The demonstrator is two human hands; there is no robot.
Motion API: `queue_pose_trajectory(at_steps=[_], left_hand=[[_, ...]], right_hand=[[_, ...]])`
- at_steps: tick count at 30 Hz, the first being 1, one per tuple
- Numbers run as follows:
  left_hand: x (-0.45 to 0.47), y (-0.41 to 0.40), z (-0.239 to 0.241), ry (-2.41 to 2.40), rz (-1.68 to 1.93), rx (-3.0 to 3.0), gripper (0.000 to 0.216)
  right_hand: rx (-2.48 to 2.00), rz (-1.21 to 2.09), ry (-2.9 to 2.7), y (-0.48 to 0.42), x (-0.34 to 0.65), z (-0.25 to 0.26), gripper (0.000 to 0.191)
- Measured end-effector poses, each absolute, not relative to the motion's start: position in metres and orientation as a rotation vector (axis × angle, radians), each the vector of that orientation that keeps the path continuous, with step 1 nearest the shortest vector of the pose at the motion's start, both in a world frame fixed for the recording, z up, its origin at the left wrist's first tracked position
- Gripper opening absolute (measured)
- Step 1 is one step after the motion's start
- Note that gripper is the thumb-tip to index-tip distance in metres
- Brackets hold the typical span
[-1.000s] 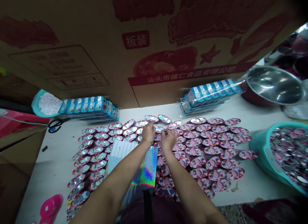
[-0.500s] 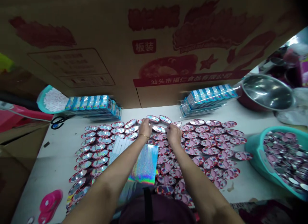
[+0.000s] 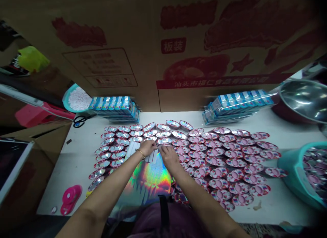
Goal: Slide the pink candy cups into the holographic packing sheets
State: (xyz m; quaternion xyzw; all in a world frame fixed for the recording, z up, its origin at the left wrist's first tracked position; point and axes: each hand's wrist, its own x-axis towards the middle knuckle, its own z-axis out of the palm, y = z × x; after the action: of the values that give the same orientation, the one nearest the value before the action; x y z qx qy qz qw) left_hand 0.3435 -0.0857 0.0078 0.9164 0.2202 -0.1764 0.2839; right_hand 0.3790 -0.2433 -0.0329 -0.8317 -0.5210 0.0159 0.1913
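Observation:
A shiny holographic sheet [image 3: 150, 178] with pale strips [image 3: 130, 149] along its upper left lies in front of me, over part of the oval tins. My left hand [image 3: 148, 148] is bent over the sheet's upper edge, thumb and fingers pinched together. Close beside it, my right hand [image 3: 169, 158] has its fingers curled near the sheet's upper right, the tips almost meeting the left ones. Whatever is between the fingertips is too small to make out. Just beyond the hands stand oval tins [image 3: 164, 141] with silvery tops; to the right, tins [image 3: 215, 152] show pink round middles.
Blue packs in clear wrap [image 3: 114, 106] stand against a large carton [image 3: 148, 67], with more packs [image 3: 237, 103] at right. A teal tub [image 3: 293, 173] of small round pieces and a metal bowl [image 3: 304, 98] are right. Scissors [image 3: 79, 120] and a pink dispenser [image 3: 71, 198] lie left.
Both hands have come back from the far row of tins to the sheet's upper edge, closer together. The view has shifted left.

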Motion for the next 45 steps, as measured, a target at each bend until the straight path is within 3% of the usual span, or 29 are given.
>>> queue_pose_trajectory(at_steps=[6, 12, 17, 24, 35, 45], left_hand=[[0.337, -0.081, 0.008, 0.61, -0.451, 2.476, 0.014], [0.332, -0.093, 0.009, 0.59, -0.295, 2.604, 0.011], [0.35, -0.117, 0.009, 0.541, -0.216, 1.855, 0.036], [0.38, -0.147, 0.002, 0.639, -0.165, 1.325, 0.028], [0.408, -0.175, -0.013, 0.848, -0.038, 2.153, 0.026], [0.416, -0.18, -0.013, 0.822, -0.144, 2.349, 0.021]], right_hand=[[-2.228, 0.033, -1.31, -0.246, 0.367, -0.014, 0.02], [-1.95, 0.422, -0.817, -0.269, 0.395, 0.031, 0.015], [-1.755, 0.61, -0.319, -0.295, 0.428, 0.018, 0.021], [-1.678, 0.601, -0.022, -0.303, 0.442, -0.004, 0.028], [-2.317, 0.08, -0.406, -0.302, 0.464, -0.033, 0.018], [-2.581, 0.105, -0.51, -0.299, 0.468, -0.029, 0.015]])
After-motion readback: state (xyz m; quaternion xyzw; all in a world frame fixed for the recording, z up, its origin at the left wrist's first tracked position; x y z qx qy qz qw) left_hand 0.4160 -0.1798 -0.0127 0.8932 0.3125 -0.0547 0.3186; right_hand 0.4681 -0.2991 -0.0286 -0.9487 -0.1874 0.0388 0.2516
